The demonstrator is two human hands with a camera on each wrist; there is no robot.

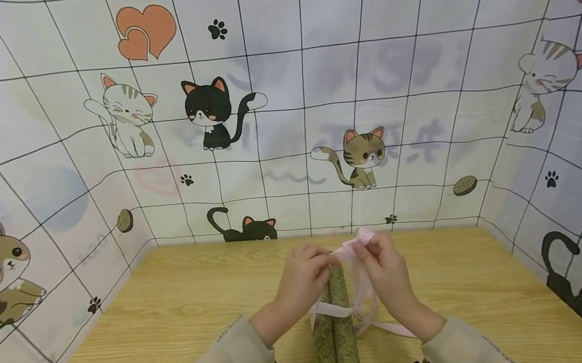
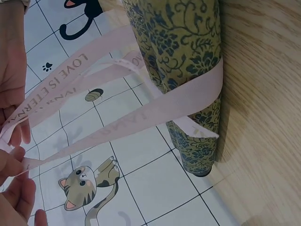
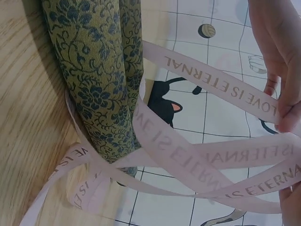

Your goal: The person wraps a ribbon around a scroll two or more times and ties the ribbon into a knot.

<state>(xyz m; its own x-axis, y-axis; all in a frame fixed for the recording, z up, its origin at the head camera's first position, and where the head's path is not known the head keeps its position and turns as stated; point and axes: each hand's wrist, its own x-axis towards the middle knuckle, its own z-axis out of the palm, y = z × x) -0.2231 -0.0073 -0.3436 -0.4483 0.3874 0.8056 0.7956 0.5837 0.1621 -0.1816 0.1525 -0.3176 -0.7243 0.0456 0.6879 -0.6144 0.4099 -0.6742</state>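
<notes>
Through the cameras I'm watching the left hand (image 1: 302,274) and right hand (image 1: 387,271) pinching a pink ribbon (image 1: 332,310) that is looping around two patterned rolls (image 1: 349,359). They're lying side by side on a wood-grain table (image 1: 194,289), white cat-print walls (image 1: 270,126) rising behind and beside it.

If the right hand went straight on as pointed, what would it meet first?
Past the pink ribbon it pinches, the right hand would likely meet the cat-print wall, though depth is unclear.

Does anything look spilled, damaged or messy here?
Nothing looks spilled or damaged. The pink ribbon looks untidy, in loose loops beside the patterned rolls, but that seems ordinary with left hand and right hand holding it.
</notes>
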